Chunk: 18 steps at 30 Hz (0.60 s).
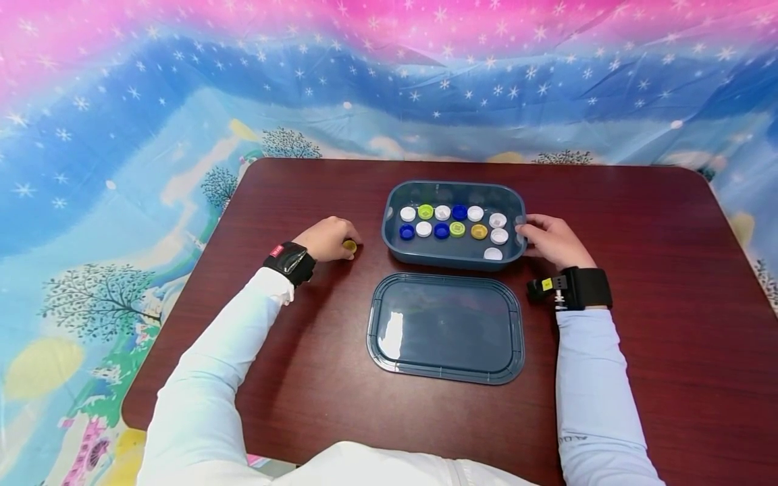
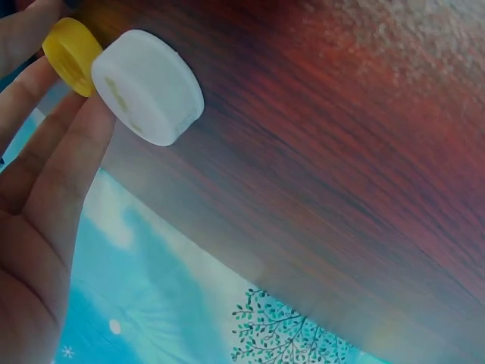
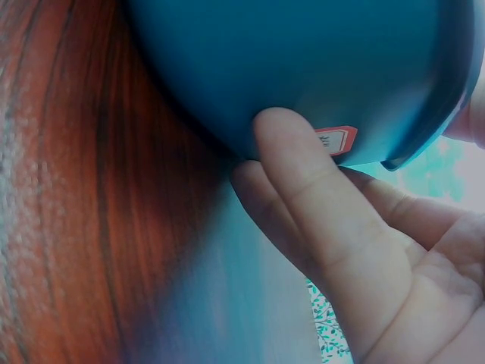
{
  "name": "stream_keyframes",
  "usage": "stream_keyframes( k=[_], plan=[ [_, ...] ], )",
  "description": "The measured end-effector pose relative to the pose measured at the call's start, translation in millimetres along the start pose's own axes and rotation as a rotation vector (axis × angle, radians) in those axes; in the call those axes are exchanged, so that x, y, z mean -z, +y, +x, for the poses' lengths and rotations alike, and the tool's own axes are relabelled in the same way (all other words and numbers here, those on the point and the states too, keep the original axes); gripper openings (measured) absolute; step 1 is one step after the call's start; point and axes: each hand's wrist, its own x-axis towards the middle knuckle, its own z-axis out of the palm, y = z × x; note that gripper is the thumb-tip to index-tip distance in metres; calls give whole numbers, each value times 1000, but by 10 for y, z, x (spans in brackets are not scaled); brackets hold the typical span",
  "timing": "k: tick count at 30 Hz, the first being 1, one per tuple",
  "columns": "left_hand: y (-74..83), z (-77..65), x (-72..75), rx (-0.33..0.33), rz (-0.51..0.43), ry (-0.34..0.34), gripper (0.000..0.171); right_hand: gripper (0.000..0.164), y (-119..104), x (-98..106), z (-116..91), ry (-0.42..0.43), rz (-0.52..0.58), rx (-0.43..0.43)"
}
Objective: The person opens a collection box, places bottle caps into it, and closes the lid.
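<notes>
My left hand [image 1: 326,239] is over the table left of the dark blue plastic box and pinches a yellow bottle cap [image 2: 70,59] at its fingertips. A white bottle cap [image 2: 148,87] touches those fingers in the left wrist view; whether it is held or lies on the table I cannot tell. At the box's right end my right hand [image 1: 554,241] grips the wall of the box [image 1: 450,259], thumb at the rim and fingers outside. White, blue, green and yellow caps [image 1: 441,231] lie inside, mostly in two rows.
A flat dark blue lid [image 1: 446,327] lies on the brown table [image 1: 668,270] just in front of the box. Behind the table hangs a patterned cloth [image 1: 389,81]. A red-edged label [image 3: 336,139] is stuck on the box's outer wall.
</notes>
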Motion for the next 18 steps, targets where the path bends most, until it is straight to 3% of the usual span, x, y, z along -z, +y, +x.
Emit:
stream_keyframes(
  k=[6, 18],
  plan=[
    [-4, 7, -27, 29, 3, 17, 27, 61, -12, -5, 5, 3, 7, -13],
    [-17, 4, 25, 20, 12, 47, 22, 62, -18, -9, -10, 2, 9, -6]
  ],
)
